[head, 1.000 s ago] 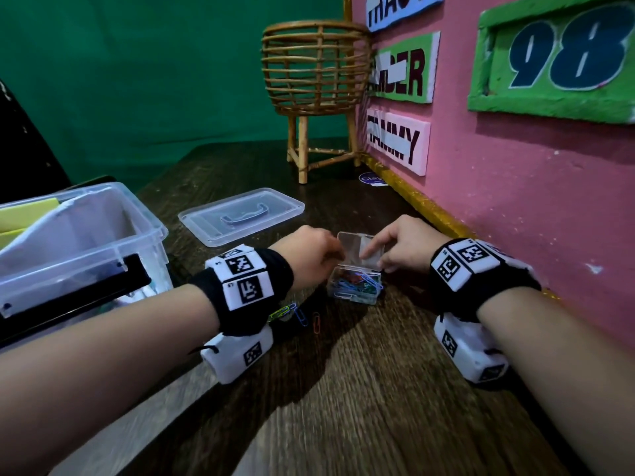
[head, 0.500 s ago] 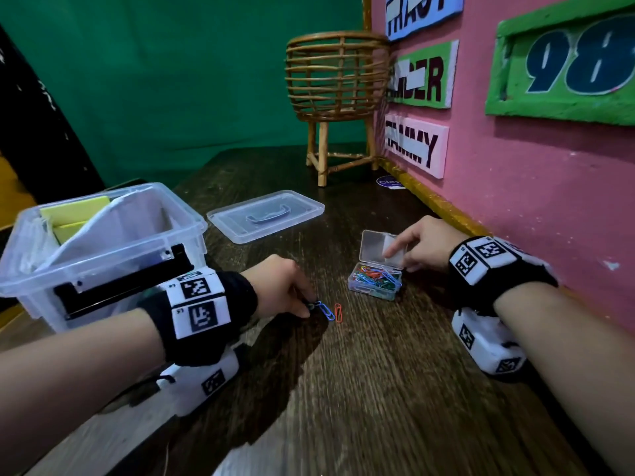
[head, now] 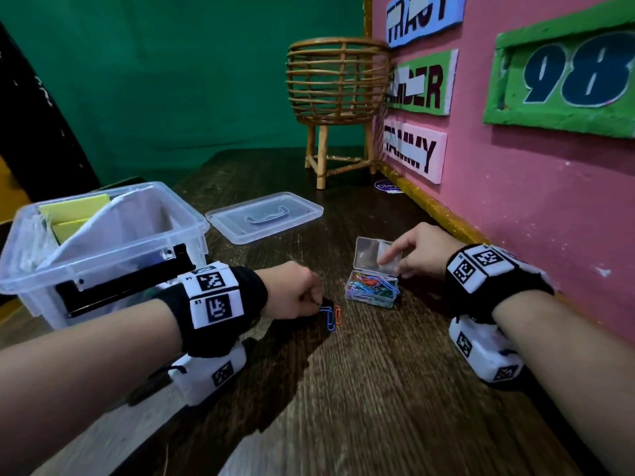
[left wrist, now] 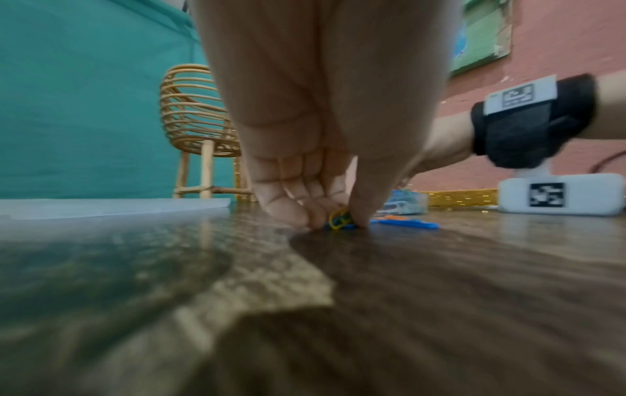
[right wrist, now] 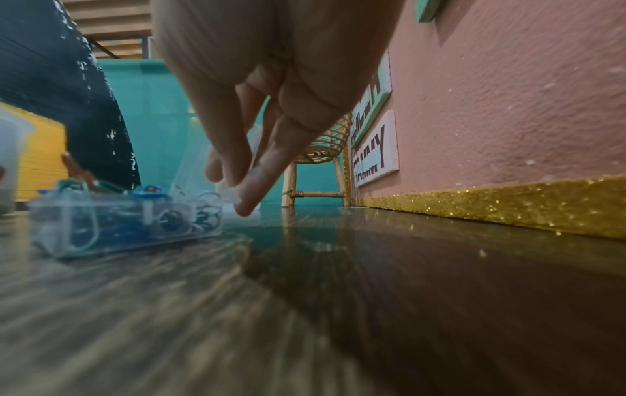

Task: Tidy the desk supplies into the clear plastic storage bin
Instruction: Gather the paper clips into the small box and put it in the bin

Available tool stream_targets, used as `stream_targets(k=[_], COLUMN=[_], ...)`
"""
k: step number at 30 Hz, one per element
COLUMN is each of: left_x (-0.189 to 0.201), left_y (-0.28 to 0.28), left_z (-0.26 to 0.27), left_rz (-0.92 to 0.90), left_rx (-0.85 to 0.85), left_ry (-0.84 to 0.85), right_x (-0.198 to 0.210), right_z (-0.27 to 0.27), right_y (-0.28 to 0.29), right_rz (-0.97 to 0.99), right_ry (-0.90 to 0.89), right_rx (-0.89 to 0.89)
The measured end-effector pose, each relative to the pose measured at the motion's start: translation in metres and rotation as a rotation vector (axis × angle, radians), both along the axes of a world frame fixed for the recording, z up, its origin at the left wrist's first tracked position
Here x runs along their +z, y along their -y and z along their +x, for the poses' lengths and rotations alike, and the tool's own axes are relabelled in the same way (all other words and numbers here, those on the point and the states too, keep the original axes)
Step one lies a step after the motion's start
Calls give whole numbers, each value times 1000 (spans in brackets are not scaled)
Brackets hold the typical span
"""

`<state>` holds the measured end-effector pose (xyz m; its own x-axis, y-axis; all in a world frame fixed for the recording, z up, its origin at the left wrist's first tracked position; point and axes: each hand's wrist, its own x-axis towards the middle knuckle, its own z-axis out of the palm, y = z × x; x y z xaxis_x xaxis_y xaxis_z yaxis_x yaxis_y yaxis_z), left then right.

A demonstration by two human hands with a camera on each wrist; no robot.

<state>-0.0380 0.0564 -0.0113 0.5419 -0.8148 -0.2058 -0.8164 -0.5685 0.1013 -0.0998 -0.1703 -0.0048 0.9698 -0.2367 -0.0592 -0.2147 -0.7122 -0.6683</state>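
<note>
A small clear box of coloured paper clips (head: pixel 372 290) (right wrist: pixel 128 222) sits on the wooden desk with its hinged lid (head: pixel 376 254) standing up. My right hand (head: pixel 417 250) (right wrist: pixel 244 176) holds that lid between thumb and fingers. Left of the box, my left hand (head: pixel 297 293) (left wrist: pixel 338 217) pinches loose paper clips (left wrist: pixel 339 220) on the desk surface. A blue clip (head: pixel 330 317) and an orange clip (head: pixel 338 314) lie just beside its fingertips. The clear plastic storage bin (head: pixel 103 249) stands at the left, holding yellow pads and a white sheet.
The bin's clear lid (head: pixel 264 216) lies flat behind the hands. A rattan basket stand (head: pixel 338 97) stands at the back by the pink wall (head: pixel 536 207), which runs along the right with a gold strip at its foot.
My left hand drew back from the clip box to the loose clips on the desk and now pinches some. My right hand stays at the box lid.
</note>
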Motion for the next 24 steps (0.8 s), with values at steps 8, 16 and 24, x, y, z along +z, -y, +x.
stream_targets(k=[8, 16, 24], left_x=[10, 13, 7], left_y=[30, 62, 19], left_z=[-2, -4, -8], left_rz=[-286, -311, 17], left_rx=[-51, -109, 49], left_ry=[137, 153, 134], right_x=[1, 1, 0], right_z=[0, -2, 2], right_y=[-1, -1, -3], right_rz=[-21, -11, 20], right_ry=[1, 5, -111], right_rx=[23, 38, 108])
